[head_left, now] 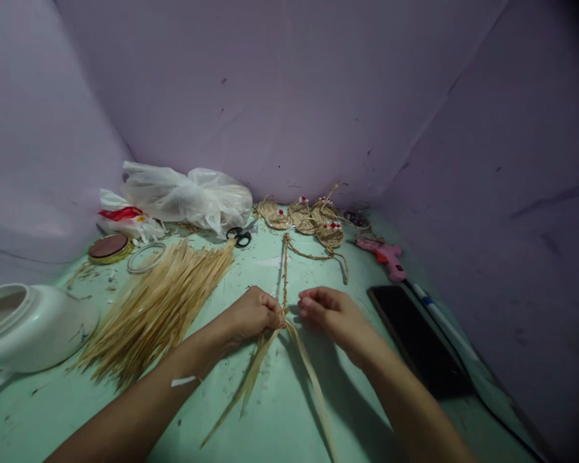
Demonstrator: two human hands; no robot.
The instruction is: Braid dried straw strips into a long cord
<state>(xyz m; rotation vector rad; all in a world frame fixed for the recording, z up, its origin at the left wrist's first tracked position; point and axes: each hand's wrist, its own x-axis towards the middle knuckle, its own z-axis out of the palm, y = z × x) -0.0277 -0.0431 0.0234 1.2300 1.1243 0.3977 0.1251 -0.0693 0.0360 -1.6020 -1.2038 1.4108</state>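
While both hands meet at mid-worktop (pixel 270 411), I log the braid (pixel 285 270) lying straight away from me, its far end near the scissors (pixel 241 235). Left hand (pixel 253 315): clenched, pinching the braid's near end, where the loose strips (pixel 255 379) fan out toward me. Right hand (pixel 330 315): curled, fingertips just beside that junction; I cannot tell whether it grips a strip. Judgement: plaiting under way, one crossing pinned. A further crossing would call for a firm pinch at the junction and one flat strip folded over untwisted. Straw bundle (pixel 164 305) left, phone (pixel 415 334) right.
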